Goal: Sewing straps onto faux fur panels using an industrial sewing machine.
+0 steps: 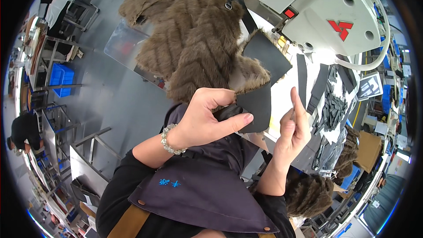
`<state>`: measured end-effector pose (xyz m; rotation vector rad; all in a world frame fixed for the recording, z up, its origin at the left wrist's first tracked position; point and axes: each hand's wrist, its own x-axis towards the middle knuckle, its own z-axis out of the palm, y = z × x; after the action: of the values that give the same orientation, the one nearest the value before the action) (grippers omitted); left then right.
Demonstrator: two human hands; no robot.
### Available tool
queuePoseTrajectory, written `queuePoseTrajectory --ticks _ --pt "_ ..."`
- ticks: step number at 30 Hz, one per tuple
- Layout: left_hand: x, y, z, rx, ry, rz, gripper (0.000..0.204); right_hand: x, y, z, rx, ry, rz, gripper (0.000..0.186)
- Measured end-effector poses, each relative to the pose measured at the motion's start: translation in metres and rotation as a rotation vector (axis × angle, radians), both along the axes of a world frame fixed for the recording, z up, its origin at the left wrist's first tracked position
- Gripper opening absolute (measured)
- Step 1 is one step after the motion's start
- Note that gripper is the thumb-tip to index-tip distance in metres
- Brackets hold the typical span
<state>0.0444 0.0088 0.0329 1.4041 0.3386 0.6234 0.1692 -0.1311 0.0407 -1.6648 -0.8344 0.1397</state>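
Note:
My left hand (211, 119), with a beaded bracelet at the wrist, grips a black panel (254, 105) edged with brown fur, its thumb lying across the dark face. To its right, apart from the panel, my right hand (291, 132) has the index finger raised and the thumb bent against curled fingers, around something small that I cannot make out. Brown fur pieces (198, 39) with a chevron pile are heaped beyond my left hand; one has a metal ring. Another black-backed fur piece (267, 55) lies just above the held panel.
A white machine (308, 26) stands at upper right beside a worktable (286, 88) bearing black strips (335, 105). More fur (308, 194) and a cardboard box (368, 150) sit at right. At left are metal tables (90, 167), a blue crate (61, 79) and a bent-over person (24, 130).

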Motion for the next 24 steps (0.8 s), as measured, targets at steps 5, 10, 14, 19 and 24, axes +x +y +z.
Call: queuePoseTrajectory --ticks 5,10,14,19,24 --pt "-0.005 0.007 0.008 -0.023 0.108 -0.085 0.027 -0.002 -0.004 0.022 -0.197 -0.381 0.070 0.056" --pt "-0.004 0.007 0.012 -0.039 0.045 -0.100 0.027 -0.001 -0.002 0.032 -0.148 -0.462 0.084 0.051" --pt "-0.003 0.008 0.011 -0.066 0.072 -0.112 0.027 0.004 -0.004 0.039 -0.185 -0.632 0.141 0.050" --pt "0.000 0.003 0.008 -0.115 0.073 -0.092 0.026 0.005 -0.003 0.036 -0.128 -0.759 0.124 0.046" --pt "-0.001 0.005 0.014 -0.065 0.096 -0.108 0.025 0.008 -0.002 0.038 -0.118 -0.820 0.163 0.046"
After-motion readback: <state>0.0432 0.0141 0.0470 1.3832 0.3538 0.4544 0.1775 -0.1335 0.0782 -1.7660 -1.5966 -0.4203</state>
